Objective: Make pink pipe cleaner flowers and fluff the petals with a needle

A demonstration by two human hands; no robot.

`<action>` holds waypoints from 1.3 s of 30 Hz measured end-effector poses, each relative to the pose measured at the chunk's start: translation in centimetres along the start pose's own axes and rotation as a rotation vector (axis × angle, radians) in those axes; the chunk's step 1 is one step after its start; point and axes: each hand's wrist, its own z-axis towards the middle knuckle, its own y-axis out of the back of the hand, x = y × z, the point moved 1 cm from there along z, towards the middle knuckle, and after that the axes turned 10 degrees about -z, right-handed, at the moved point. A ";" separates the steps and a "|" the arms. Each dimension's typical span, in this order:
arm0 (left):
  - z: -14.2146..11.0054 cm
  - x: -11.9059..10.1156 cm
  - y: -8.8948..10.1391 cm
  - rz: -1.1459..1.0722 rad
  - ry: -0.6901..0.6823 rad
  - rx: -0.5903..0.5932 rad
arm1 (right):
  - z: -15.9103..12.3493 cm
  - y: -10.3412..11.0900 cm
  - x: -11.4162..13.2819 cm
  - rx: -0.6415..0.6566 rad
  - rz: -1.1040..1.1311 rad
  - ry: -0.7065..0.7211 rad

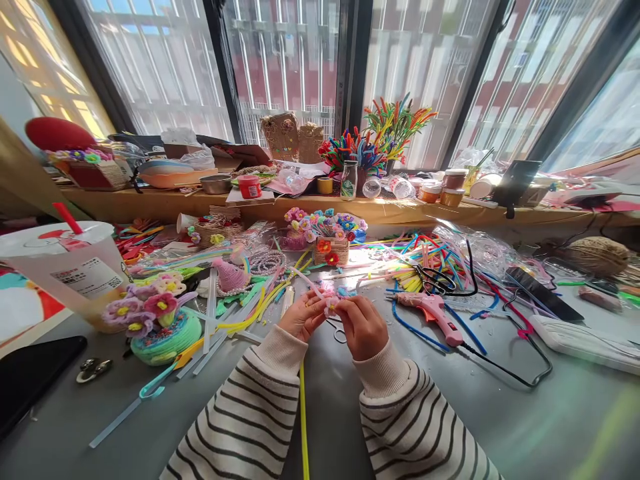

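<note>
- Clear plastic cup with red straw (70,267): a white printed label (89,275) with a square code, wording too small to read.
- Small clear glass bottle (349,180): round green emblem, lettering illegible.
- Squat red jar (249,187): pale print, unreadable.

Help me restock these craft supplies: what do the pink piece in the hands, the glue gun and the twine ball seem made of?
Pink piece: probably fuzzy pipe cleaner; its edges look soft. Glue gun: likely smooth plastic, given its even pink shell. Twine ball: matt plant fibre, perhaps jute, judging by its coarse brown strands.
</note>
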 end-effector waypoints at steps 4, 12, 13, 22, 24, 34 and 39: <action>-0.1 0.0 -0.1 -0.003 -0.013 -0.003 | 0.0 0.0 0.0 -0.006 0.010 -0.014; -0.3 -0.2 -0.2 -0.038 -0.020 -0.032 | -0.4 0.1 -0.8 -0.016 0.086 -0.041; -0.2 -0.2 -0.2 -0.039 -0.020 -0.036 | -0.5 0.1 -0.8 -0.015 0.089 -0.042; -0.2 -0.1 -0.1 -0.019 -0.016 -0.039 | -0.2 0.3 -0.2 -0.012 0.089 -0.051; -0.2 -0.1 -0.1 -0.020 -0.016 -0.040 | -0.1 0.4 -0.1 -0.013 0.080 -0.036; -0.1 0.0 -0.1 -0.001 -0.025 -0.057 | -0.2 0.1 -0.1 -0.009 0.054 -0.006; -0.1 0.0 0.0 -0.018 -0.035 -0.080 | -0.3 0.0 -0.2 -0.002 0.072 -0.017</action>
